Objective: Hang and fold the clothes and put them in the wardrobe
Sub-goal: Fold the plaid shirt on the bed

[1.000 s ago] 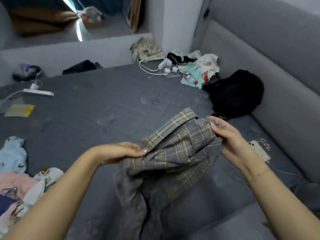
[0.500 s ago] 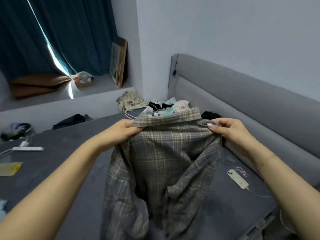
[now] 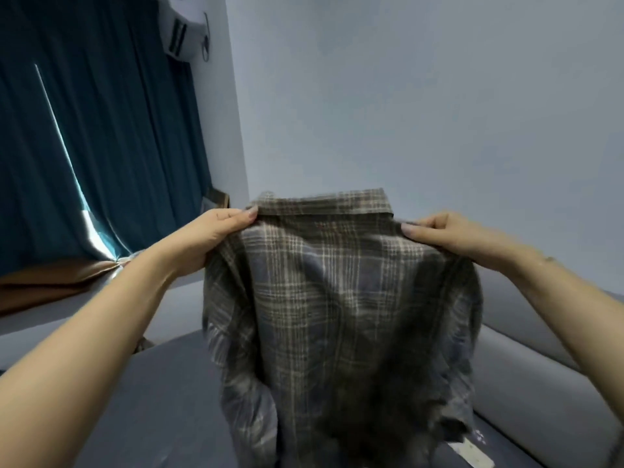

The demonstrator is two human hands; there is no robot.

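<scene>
Two bare arms reach forward. The left hand [image 3: 216, 233] and right hand [image 3: 449, 233] each pinch a shoulder of a grey plaid shirt [image 3: 337, 315], holding it up and spread above the bed [image 3: 162, 410], likely to straighten it for hanging. Teal curtains [image 3: 101, 146] behind.

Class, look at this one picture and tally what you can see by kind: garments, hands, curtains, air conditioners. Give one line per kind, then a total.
Garments: 1, plaid shirt
Hands: 2, left hand, right hand
Curtains: 1, teal curtain
Air conditioners: 1, wall unit
Total: 5
</scene>
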